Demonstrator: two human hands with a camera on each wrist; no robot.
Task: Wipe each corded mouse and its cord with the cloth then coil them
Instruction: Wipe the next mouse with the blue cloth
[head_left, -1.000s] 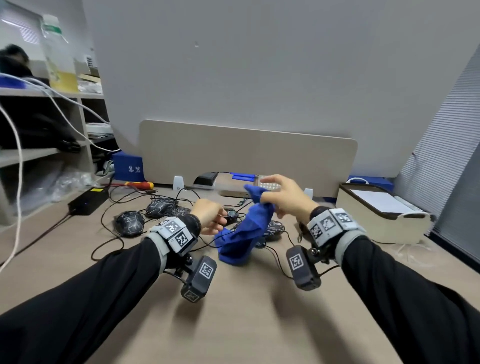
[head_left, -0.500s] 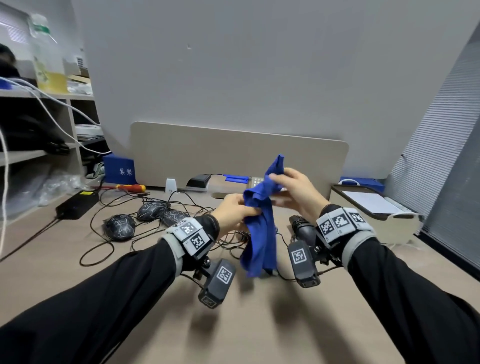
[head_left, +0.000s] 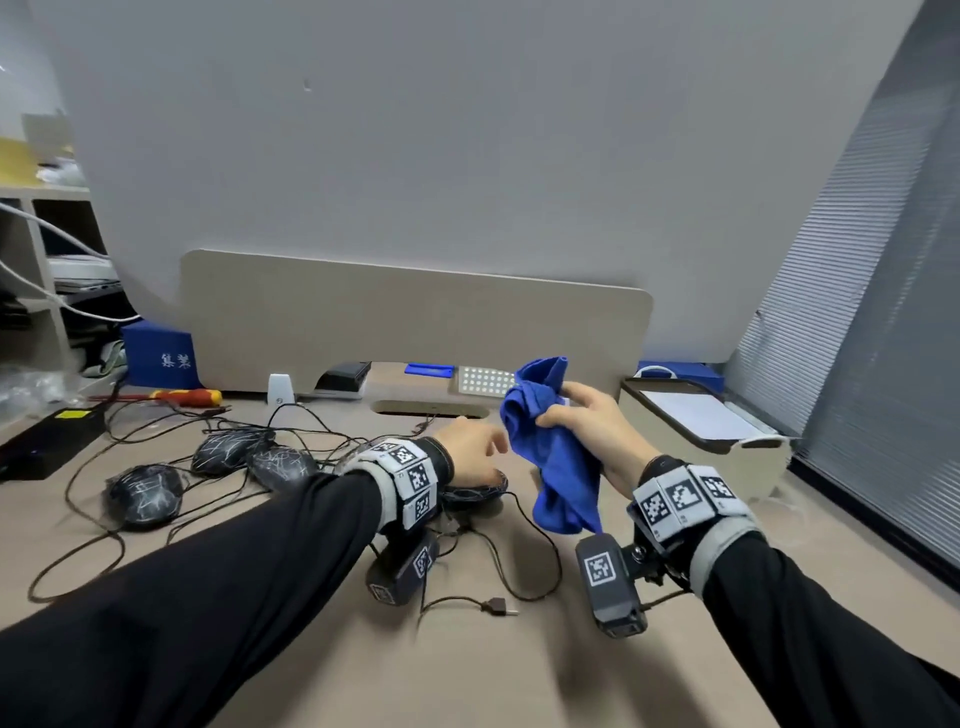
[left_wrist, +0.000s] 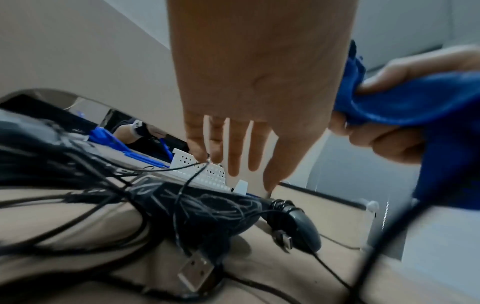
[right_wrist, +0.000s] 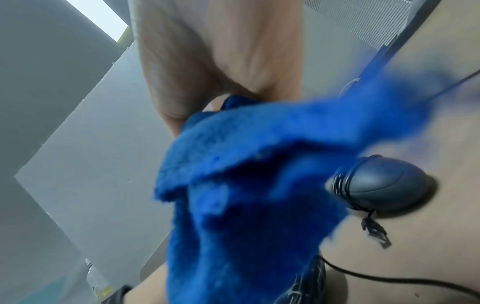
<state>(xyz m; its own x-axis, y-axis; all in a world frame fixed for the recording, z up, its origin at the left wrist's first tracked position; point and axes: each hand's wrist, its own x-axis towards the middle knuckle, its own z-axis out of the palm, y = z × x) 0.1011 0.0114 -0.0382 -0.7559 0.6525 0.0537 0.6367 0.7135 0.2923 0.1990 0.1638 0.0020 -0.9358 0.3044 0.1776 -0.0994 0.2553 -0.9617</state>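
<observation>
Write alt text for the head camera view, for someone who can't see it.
A person's right hand grips a bunched blue cloth above a beige desk, while the open left hand reaches toward a black corded mouse beneath it. Three more scribble-marked mice and tangled cords lie to the left.

An office: a beige desk with a low divider panel against a grey wall, window blinds (right side), shelves with papers, and tangled mice.
</observation>
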